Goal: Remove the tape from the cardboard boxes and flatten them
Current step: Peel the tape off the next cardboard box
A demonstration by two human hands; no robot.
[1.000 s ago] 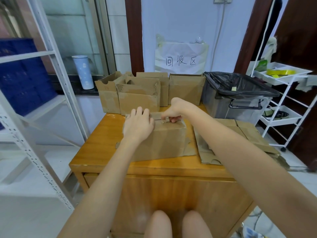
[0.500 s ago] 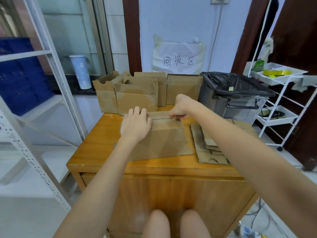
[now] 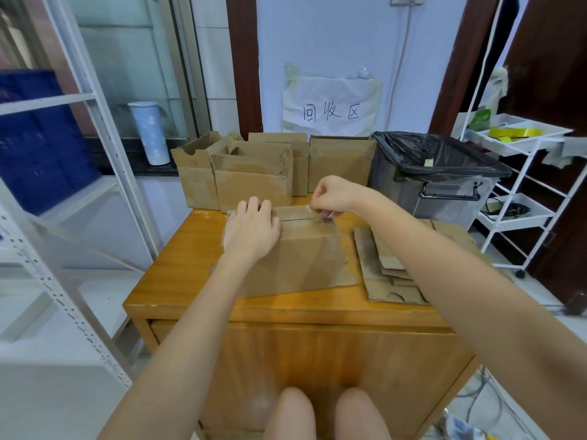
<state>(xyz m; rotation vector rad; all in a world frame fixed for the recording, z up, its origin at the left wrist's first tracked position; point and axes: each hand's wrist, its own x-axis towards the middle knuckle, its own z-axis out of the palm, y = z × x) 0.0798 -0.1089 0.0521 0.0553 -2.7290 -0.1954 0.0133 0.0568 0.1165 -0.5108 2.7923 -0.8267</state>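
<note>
A closed cardboard box [image 3: 305, 258] stands in the middle of the wooden table [image 3: 197, 281]. My left hand [image 3: 252, 228] lies flat on the box's top left corner and holds it down. My right hand [image 3: 330, 193] hovers over the top seam and pinches a strip of clear tape [image 3: 319, 216] that lifts off the box's top. Several opened cardboard boxes [image 3: 254, 173] stand in a row at the table's far edge. Flattened cardboard sheets [image 3: 394, 274] lie stacked to the right of the box.
A grey bin lined with a black bag [image 3: 435, 173] stands at the table's back right. A white wire trolley [image 3: 521, 185] with yellow tape rolls is further right. A white metal shelf frame [image 3: 79, 173] stands to the left. A paper sign [image 3: 330, 106] hangs on the wall.
My right hand has risen from the box's top seam, pulling the tape strip up and away. My left hand stays pressed on the box.
</note>
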